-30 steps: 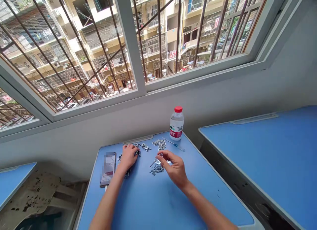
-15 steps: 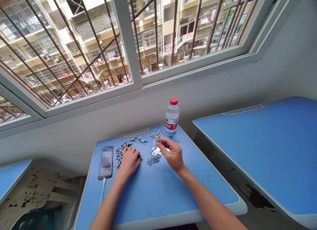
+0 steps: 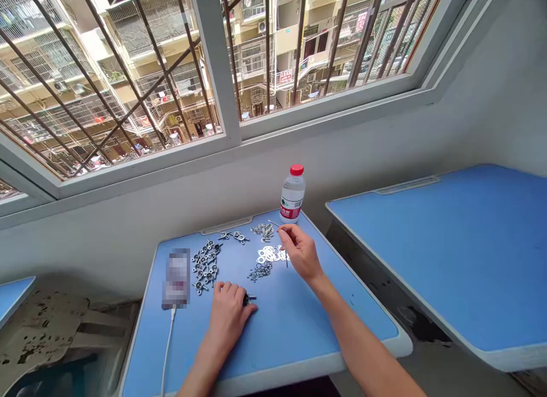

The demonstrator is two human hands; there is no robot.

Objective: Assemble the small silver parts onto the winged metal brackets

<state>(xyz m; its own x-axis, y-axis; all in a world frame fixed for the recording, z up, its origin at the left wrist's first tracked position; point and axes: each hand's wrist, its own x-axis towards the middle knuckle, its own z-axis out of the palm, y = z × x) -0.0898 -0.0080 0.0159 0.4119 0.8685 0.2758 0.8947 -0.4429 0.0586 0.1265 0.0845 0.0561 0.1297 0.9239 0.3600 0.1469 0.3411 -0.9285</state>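
1. Landmark: water bottle (image 3: 292, 195) w/ red cap, upright at far edge of blue desk (image 3: 282, 328).
2. R hand (image 3: 301, 252) is just in front of bottle. Thumb + index pinch thin metal shaft (image 3: 273, 222); other fingers curl loosely. Exact tool unclear, grip partly hides it.
3. L hand (image 3: 226, 317) is well in front of bottle, toward near desk edge. Fingers curl down, gripping small dark metal fitting (image 3: 247, 299); short bolt end sticks out past fingertips on R side.
4. Silver washers (image 3: 270, 254) lie in front of bottle, just left of R hand. Dark small screws (image 3: 260, 272) sit just nearer, almost touching washers.
5. Small silver parts (image 3: 262, 232) lie left of bottle; 2 loose fittings (image 3: 233, 236) further left.
6. Cluster of assembled fittings (image 3: 205, 265) is further left + nearer, beside blurred phone (image 3: 176, 277) w/ white cable (image 3: 167, 346).
7. 2nd blue desk (image 3: 436, 243) is R of bottle, separate; barred window (image 3: 325, 44) is behind bottle.
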